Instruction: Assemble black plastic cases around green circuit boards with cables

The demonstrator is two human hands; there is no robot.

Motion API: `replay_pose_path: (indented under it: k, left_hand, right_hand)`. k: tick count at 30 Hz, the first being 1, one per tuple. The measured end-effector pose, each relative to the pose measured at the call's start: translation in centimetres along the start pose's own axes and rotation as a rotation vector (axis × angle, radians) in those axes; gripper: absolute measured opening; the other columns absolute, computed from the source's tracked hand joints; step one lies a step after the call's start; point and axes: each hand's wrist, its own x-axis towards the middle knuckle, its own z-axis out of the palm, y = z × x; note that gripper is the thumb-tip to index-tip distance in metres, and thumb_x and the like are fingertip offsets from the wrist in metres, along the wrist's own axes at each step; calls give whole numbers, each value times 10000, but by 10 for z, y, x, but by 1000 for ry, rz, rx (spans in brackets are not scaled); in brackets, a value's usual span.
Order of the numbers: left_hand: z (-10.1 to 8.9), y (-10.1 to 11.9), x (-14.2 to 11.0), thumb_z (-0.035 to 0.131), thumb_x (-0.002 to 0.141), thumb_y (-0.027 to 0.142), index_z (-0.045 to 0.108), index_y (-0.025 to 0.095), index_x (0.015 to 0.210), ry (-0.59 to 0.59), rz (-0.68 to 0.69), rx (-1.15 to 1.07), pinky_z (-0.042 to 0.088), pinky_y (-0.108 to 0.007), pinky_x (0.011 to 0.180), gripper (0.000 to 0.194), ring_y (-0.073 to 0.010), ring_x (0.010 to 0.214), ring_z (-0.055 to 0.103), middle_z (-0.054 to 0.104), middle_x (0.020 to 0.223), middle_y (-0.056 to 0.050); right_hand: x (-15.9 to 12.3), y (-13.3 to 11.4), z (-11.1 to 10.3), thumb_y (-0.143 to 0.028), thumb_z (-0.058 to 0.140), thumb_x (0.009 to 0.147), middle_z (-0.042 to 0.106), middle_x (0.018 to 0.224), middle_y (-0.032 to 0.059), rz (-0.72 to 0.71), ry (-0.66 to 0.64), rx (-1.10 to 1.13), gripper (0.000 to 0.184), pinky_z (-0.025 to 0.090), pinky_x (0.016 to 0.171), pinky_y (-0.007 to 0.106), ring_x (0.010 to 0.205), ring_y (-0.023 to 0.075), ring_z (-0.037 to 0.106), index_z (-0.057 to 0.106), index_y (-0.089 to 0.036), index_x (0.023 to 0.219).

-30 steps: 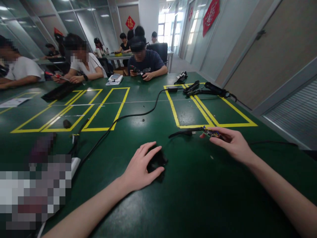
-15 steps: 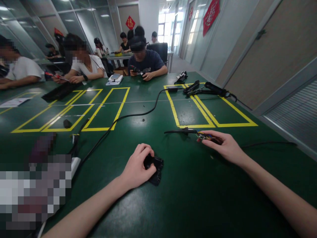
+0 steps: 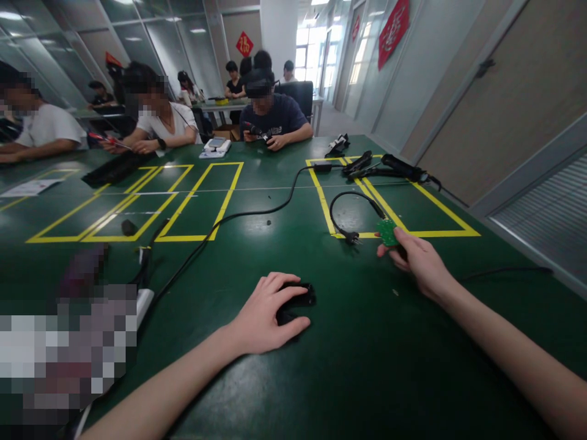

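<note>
1. Nearest, at 6 to 7 o'clock: spread wide, the fingers and thumb of the left hand (image 3: 263, 315), against a curled pinch half a second ago. Laid over a black part (image 3: 303, 299) on the green table (image 3: 348, 366); best judged a loosened grip. Mostly covered by palm and fingers, so cannot tell outline or firmness of contact.

2. About as near, at 8 o'clock: a pixelated patch (image 3: 77, 354), unreadable and cut off at the left edge.

3. Farther out, at 3 to 4 o'clock: held in a narrow pinch by the right hand (image 3: 422, 253), a green circuit board (image 3: 387, 233). Turned from edge-on to face-on within half a second. Judged a flip within the grip, well apart from the black part. Hidden: back face and inner edge.

4. Just beyond, toward 3 o'clock: running from the board, a black cord (image 3: 331, 211) ending in a plug (image 3: 352, 238). Swung from near-straight into an arch, beside the yellow tape (image 3: 444, 233). Cannot tell whether lifted or resting.

5. Far, at 2 o'clock: a tangle of black pieces (image 3: 362, 165), unmoved, too dark to separate.

6. Farthest, near 12 o'clock: a co-worker (image 3: 279, 116), with something dark in hand, too small to identify.
</note>
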Motion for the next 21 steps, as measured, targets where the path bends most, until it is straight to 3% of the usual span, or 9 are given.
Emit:
replay_pose_path:
  k: [3, 6, 9, 12, 14, 16, 19, 20, 21]
  left_hand:
    - [0, -1, -3, 618, 987, 402, 588, 271, 1427, -16, 15, -158, 396, -577, 1169, 461, -347, 1431, 446, 499, 1556, -140]
    - [0, -1, -6, 496, 1044, 435, 554, 278, 1441, 19, 17, -315, 366, -567, 1193, 431, -342, 1482, 390, 440, 1595, -140]
    - [1, 0, -7, 484, 1038, 475, 594, 240, 1304, 193, 46, -334, 415, -532, 1142, 372, -336, 1384, 475, 526, 1464, -154]
    - [3, 0, -6, 554, 992, 460, 582, 207, 1119, 426, 28, -268, 502, -435, 986, 284, -276, 1109, 596, 621, 1154, -116]
    - [3, 0, -4, 572, 980, 384, 552, 209, 986, 528, -44, -220, 516, -352, 837, 175, -214, 891, 608, 612, 937, -51]
    - [-1, 0, -2, 587, 958, 295, 502, 218, 855, 593, -75, -142, 477, -300, 707, 155, -167, 718, 553, 545, 775, 6]
    - [-13, -1, 0, 602, 887, 230, 528, 213, 825, 506, 108, 8, 468, -316, 702, 98, -187, 749, 557, 566, 778, -14]
    - [-18, -2, 1, 571, 870, 215, 580, 202, 890, 421, 156, 29, 492, -347, 766, 26, -215, 848, 599, 629, 884, -57]
    - [-23, -3, 2, 545, 855, 215, 615, 196, 944, 300, 215, 35, 501, -368, 800, 115, -228, 888, 613, 662, 949, -80]
  right_hand:
    - [10, -9, 9, -824, 534, 860, 484, 521, -12, -22, 91, 39, 654, 167, 376, 242, 393, 86, 227, 660, -190, 757]
    - [3, -26, 28, -750, 506, 934, 489, 525, -8, -241, 124, -117, 619, 278, 408, 247, 434, 119, 354, 684, -190, 742]
    - [-21, -38, 53, -589, 521, 1010, 713, 782, 51, -519, -209, -284, 475, 487, 606, 268, 651, 173, 617, 753, -180, 941]
    - [-45, -38, 71, -469, 554, 1034, 779, 1026, 85, -688, -625, -412, 394, 533, 771, 285, 866, 196, 714, 700, -187, 1268]
    - [-55, -33, 77, -418, 555, 1046, 777, 1053, 92, -708, -723, -482, 385, 528, 783, 281, 881, 190, 722, 667, -176, 1323]
    - [-60, -29, 79, -404, 558, 1047, 773, 1037, 91, -705, -725, -527, 377, 527, 779, 278, 881, 191, 727, 663, -169, 1322]
    - [-64, -26, 80, -407, 554, 1046, 771, 1051, 92, -717, -711, -564, 375, 533, 780, 280, 902, 200, 735, 662, -183, 1326]
    - [-66, -26, 81, -406, 547, 1048, 771, 1055, 93, -726, -712, -576, 375, 535, 774, 279, 901, 201, 739, 660, -184, 1330]
    - [-68, -26, 81, -406, 541, 1050, 772, 1052, 93, -735, -717, -589, 378, 536, 764, 278, 896, 202, 743, 658, -183, 1332]
